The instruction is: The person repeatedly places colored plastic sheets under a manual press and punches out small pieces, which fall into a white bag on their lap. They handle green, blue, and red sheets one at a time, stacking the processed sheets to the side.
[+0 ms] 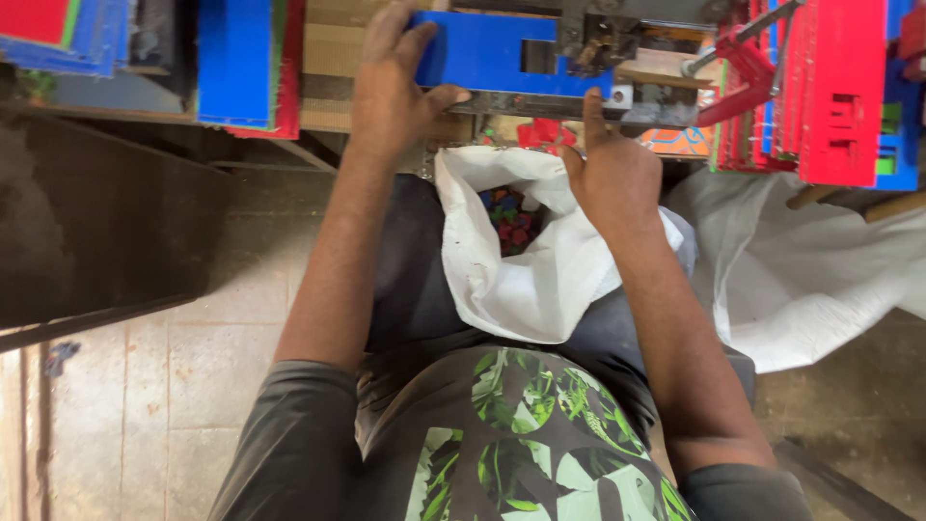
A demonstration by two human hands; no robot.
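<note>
Under two hands (395, 92), one blue sheet (482, 53), one white bag (526, 270)

Stacked blue and red sheets (246, 63) lean at upper left; red punched panels (841, 92) stand upper right; stained tiled floor (145, 386) lies lower left.

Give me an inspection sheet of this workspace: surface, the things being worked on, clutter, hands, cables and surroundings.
Surface: wooden bench, crowded.
Job's things: blue sheet lying in a metal punch press; open white sack on the lap, holding small coloured offcuts.
Clutter: stacks of blue and red sheets at left, punched red sheets at right.
Hands: left hand grips the blue sheet's end; right hand has its index finger raised to the press, grip unclear.
Cables: nothing seen.
Surroundings: stained tiled floor, second white sack.
</note>
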